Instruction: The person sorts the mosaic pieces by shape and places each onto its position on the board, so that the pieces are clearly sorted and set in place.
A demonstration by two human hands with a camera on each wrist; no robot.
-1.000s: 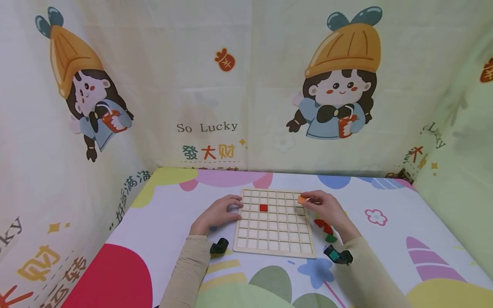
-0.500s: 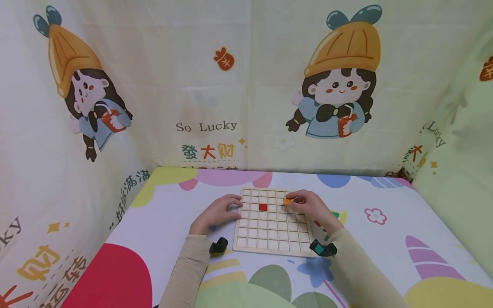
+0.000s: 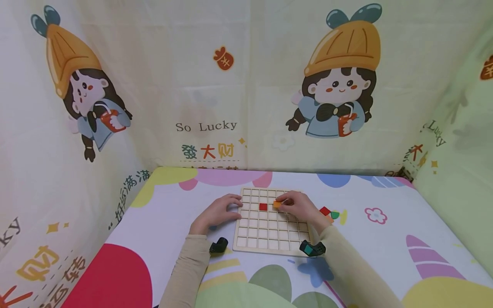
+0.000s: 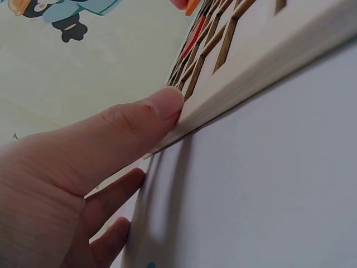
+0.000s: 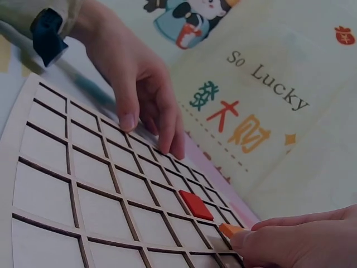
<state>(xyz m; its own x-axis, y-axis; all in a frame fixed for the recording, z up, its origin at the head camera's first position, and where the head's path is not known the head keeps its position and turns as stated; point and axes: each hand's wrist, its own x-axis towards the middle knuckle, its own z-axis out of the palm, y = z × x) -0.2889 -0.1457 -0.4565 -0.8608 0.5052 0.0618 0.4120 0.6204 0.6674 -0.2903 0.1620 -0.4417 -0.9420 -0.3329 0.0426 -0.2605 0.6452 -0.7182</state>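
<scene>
A wooden grid board (image 3: 252, 249) lies on the table with a red square tile (image 3: 263, 207) seated in one of its cells. My right hand (image 3: 300, 206) pinches an orange tile (image 3: 277, 205) between thumb and fingers, over the cells just right of the red tile. In the right wrist view the orange tile (image 5: 230, 229) is tilted close over the grid. At the board's left edge rests my left hand (image 3: 218, 211), fingers loosely spread. The left wrist view shows its thumb (image 4: 167, 103) touching the board's rim.
Right of the board, partly behind the right wrist, lie loose pieces, among them a red piece (image 3: 325, 211) and a green piece (image 3: 335, 215). A patterned cloth (image 3: 369, 256) covers the table. Printed curtains (image 3: 269, 85) stand behind and at both sides.
My right hand has carried the orange tile leftward from the board's upper right corner to near the red tile. More loose pieces show behind it. The left hand has stayed put.
</scene>
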